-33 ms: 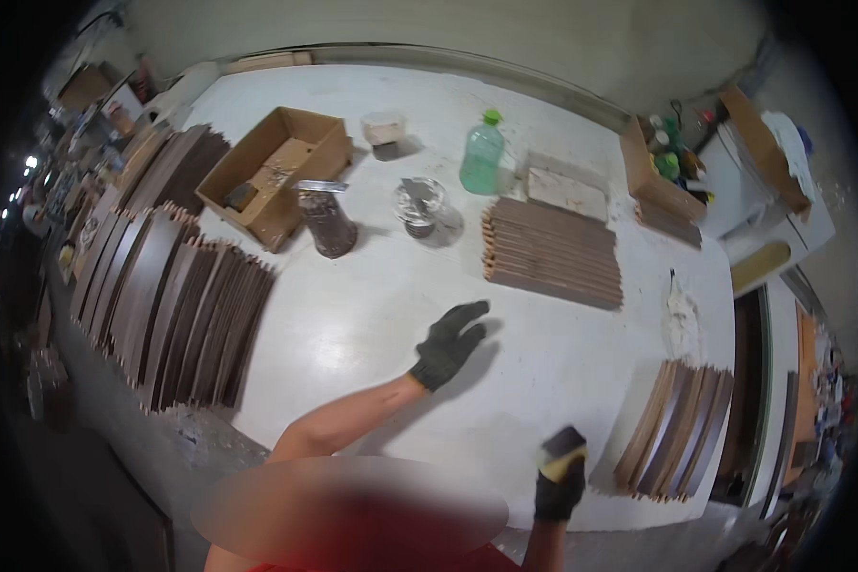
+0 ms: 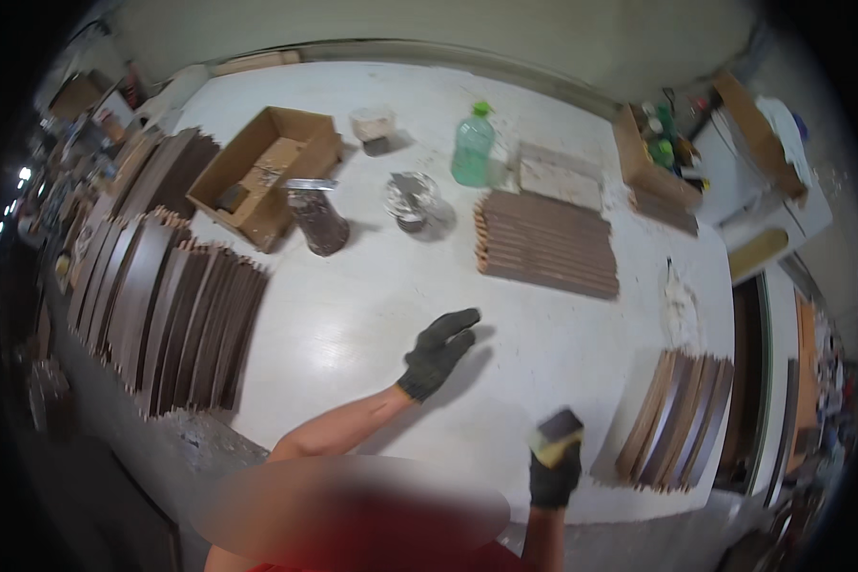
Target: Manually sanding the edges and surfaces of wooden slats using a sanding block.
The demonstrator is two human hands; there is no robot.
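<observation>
My left hand (image 2: 439, 356), in a dark grey work glove, hovers over the middle of the white table (image 2: 353, 315). Its fingers are stretched out and apart from the thumb, with nothing between them. Near the front right of the table, my gloved right hand (image 2: 555, 479) grips a two-tone sponge block (image 2: 556, 437), dark grey and yellowish. Closest to the right hand lies a small stack of brown wooden slats (image 2: 675, 419). Beyond the left hand is a neat row of brown strips (image 2: 546, 245) with jagged, lighter ends.
Many dark slats (image 2: 162, 310) line the left edge. Farther back stand a cardboard box (image 2: 305, 133), a brown-stained jar (image 2: 318, 227) with a flat blade across it, a foil-like cup (image 2: 410, 202), a small tub (image 2: 373, 129), a green bottle (image 2: 473, 153) and a pale block (image 2: 561, 183).
The whole view has shifted slightly. My right hand with the sponge block sits a little higher and more to the left; my left hand stays outstretched, its fingers slightly closer together.
</observation>
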